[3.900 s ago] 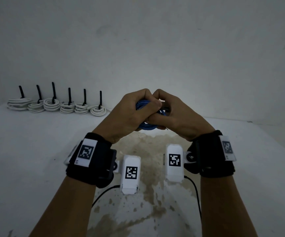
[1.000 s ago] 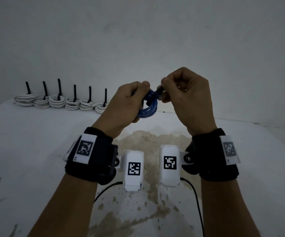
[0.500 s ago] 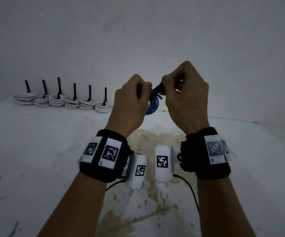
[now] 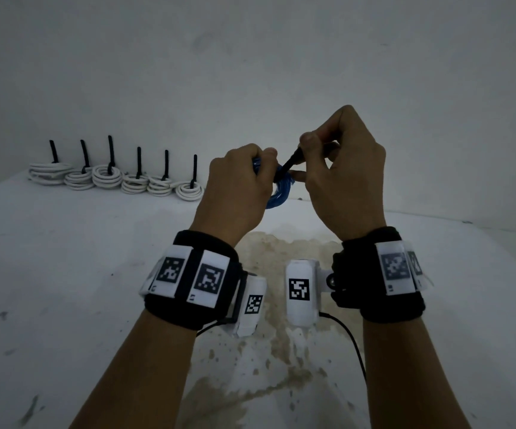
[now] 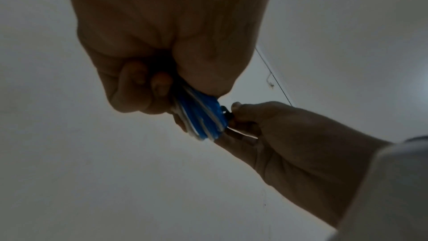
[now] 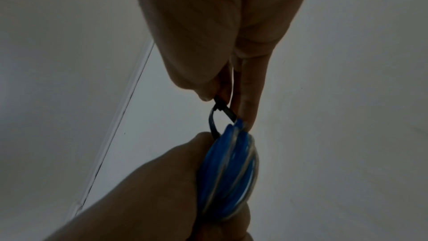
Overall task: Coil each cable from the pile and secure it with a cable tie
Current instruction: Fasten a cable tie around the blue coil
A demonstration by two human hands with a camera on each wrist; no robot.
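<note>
The left hand (image 4: 238,187) is gripping the blue cable coil (image 4: 279,193), with its fingers curled around the bundle, and is holding it up in the air above the white table (image 4: 64,258). The right hand (image 4: 343,178) is pinching the black cable tie (image 4: 290,162) between thumb and forefinger, just beside the coil. In the right wrist view, the cable tie (image 6: 220,114) is forming a small open loop that is passing around the top of the coil (image 6: 229,168) (the loop is not sitting tight against the strands there), and one straight finger of the right hand is touching the coil's upper edge. In the left wrist view the coil (image 5: 201,116) is sitting between the two hands, showing blue and pale strands. At the far left of the table, six white coiled cables (image 4: 114,181) are lying in a row, each one with a black tie standing upright. A brownish stain (image 4: 281,335) is spreading on the table below the wrists.
</note>
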